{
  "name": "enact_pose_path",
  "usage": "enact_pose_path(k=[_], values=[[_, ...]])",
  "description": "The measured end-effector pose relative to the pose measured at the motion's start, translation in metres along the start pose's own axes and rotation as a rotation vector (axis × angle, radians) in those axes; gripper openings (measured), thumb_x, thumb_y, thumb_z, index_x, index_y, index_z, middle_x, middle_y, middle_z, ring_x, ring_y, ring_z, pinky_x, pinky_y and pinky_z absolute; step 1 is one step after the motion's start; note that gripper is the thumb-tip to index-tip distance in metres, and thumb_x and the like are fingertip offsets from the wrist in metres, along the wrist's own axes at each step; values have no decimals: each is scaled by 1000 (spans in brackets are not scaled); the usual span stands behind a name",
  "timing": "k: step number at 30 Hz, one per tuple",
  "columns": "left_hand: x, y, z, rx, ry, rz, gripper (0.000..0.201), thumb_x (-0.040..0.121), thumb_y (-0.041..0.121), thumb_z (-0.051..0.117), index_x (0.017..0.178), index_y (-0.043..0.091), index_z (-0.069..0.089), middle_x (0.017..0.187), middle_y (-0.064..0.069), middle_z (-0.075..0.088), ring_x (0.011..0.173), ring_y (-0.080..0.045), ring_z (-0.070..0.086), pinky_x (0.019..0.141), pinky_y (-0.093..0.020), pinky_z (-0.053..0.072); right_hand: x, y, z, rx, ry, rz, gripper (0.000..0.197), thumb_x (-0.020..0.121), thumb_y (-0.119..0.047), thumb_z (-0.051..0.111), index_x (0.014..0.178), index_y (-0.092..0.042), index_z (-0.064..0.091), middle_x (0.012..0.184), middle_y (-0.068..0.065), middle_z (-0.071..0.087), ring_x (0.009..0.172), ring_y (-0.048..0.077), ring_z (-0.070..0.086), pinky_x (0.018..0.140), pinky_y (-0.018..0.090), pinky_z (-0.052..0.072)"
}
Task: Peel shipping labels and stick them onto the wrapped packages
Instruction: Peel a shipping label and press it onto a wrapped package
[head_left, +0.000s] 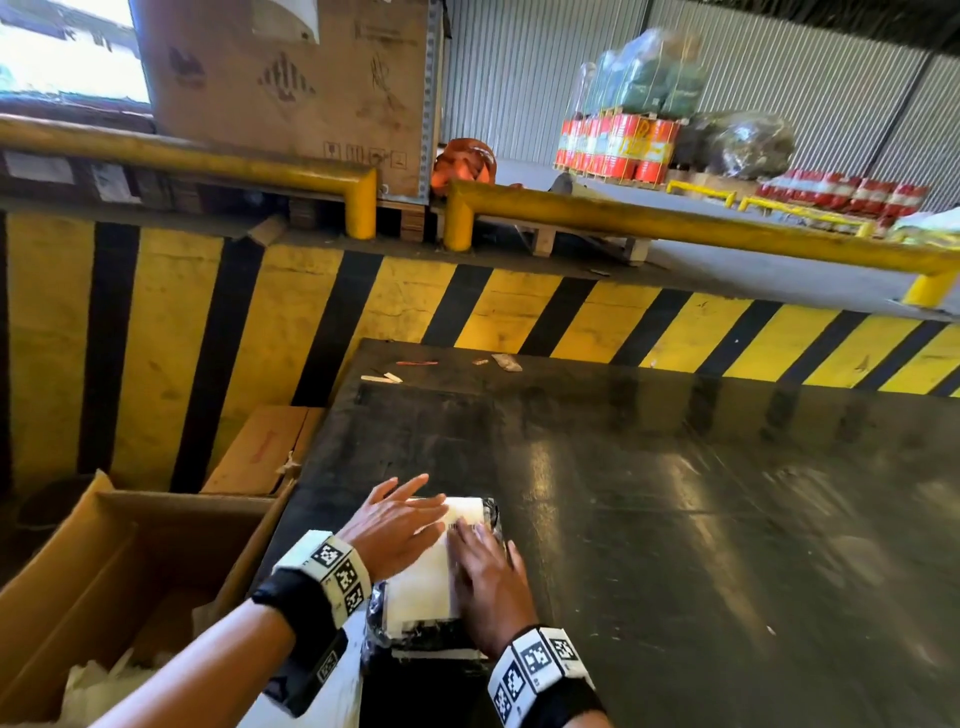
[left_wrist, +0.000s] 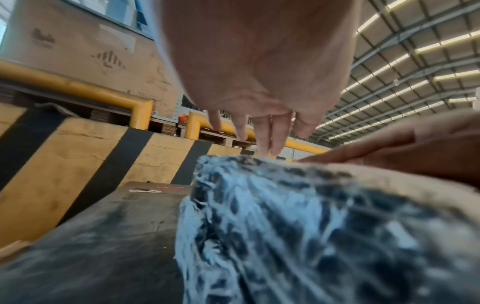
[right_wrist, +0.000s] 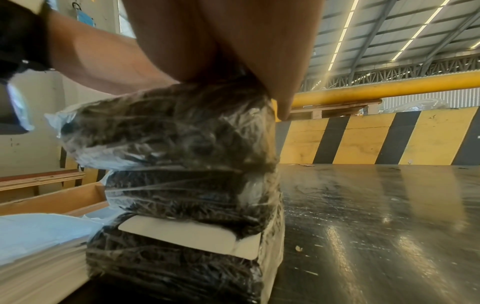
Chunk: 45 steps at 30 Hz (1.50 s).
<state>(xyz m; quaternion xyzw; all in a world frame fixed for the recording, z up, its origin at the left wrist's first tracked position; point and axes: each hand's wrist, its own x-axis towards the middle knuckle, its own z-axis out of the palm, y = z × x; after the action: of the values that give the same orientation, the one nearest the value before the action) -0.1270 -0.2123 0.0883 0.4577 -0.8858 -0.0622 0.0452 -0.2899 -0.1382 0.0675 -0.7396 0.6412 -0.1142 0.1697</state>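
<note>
A stack of dark packages wrapped in clear film (head_left: 395, 631) (right_wrist: 182, 144) stands at the near left corner of the black table (head_left: 675, 493). A white shipping label (head_left: 431, 577) lies on the top package. My left hand (head_left: 395, 525) lies flat on the label's left side, fingers straight (left_wrist: 270, 131). My right hand (head_left: 488, 577) presses flat on the label's right side. A lower package in the stack carries a white label (right_wrist: 187, 234) on its side. The wrapped top package fills the left wrist view (left_wrist: 311, 226).
An open cardboard box (head_left: 104, 582) with white scraps stands left of the table. A stack of white sheets (right_wrist: 39, 246) lies beside the packages. Small paper bits (head_left: 382, 378) lie at the table's far edge, before a yellow-and-black striped wall (head_left: 519, 306).
</note>
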Motion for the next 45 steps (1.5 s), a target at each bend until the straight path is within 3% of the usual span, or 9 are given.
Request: enact_pose_path(k=[5,10,13,17,20,23,28,37,45], values=[[-2,-10,-5,-60,-51,-175,45,101,44,20,141,35,36,149,19,33,144,-9,15,117,-42,8,1,-1,1,-9,9,-9,64,91,-49,3,150,-29,18,158,-15,7,146,8,-2,116,37,-5],[-15,-21,4,-116,-66,-266,50,100,47,17,147,32,25,156,13,19,146,-12,4,118,-43,7,1,0,4,6,44,-21,49,101,-25,24,150,-28,19,158,-16,7,146,6,-1,117,35,-3],[-33,-17,25,-252,9,-361,74,88,69,6,150,29,16,159,6,7,146,-13,-2,119,-41,9,3,4,9,48,99,-39,49,100,-23,27,149,-27,23,157,-16,12,146,6,3,115,29,-2],[-71,16,51,-678,253,-464,60,96,50,31,149,26,16,158,0,12,146,-18,6,117,-37,12,2,10,17,260,248,-72,48,95,-22,41,142,-18,40,152,-13,23,143,3,10,121,33,13],[-83,29,67,-883,314,-487,79,82,73,26,148,32,13,157,3,17,145,-16,13,116,-33,12,-7,14,19,367,383,-28,48,92,-24,55,138,-15,45,151,-12,23,142,3,12,114,15,9],[-78,29,78,-995,311,-483,86,64,91,24,138,53,2,156,7,19,143,-15,18,118,-45,17,-15,17,25,508,378,107,60,84,-45,57,139,-26,43,154,-7,25,141,9,23,115,26,20],[-77,41,81,-1160,431,-439,61,66,85,43,119,79,12,142,14,39,128,-13,44,108,-47,38,-21,19,44,871,364,198,50,74,-63,57,117,-74,33,143,-6,48,127,12,49,105,43,44],[-76,39,86,-1158,474,-470,68,74,76,47,135,60,23,146,6,41,128,-15,46,104,-48,42,-21,13,47,1105,407,197,45,76,-45,64,113,-66,48,134,-6,57,117,13,58,96,43,52],[-84,52,64,-1102,518,-426,67,78,64,48,138,42,26,145,5,40,127,-12,46,99,-28,46,-38,7,33,1092,441,174,45,77,-44,63,114,-63,47,137,-5,55,120,14,57,97,45,51]])
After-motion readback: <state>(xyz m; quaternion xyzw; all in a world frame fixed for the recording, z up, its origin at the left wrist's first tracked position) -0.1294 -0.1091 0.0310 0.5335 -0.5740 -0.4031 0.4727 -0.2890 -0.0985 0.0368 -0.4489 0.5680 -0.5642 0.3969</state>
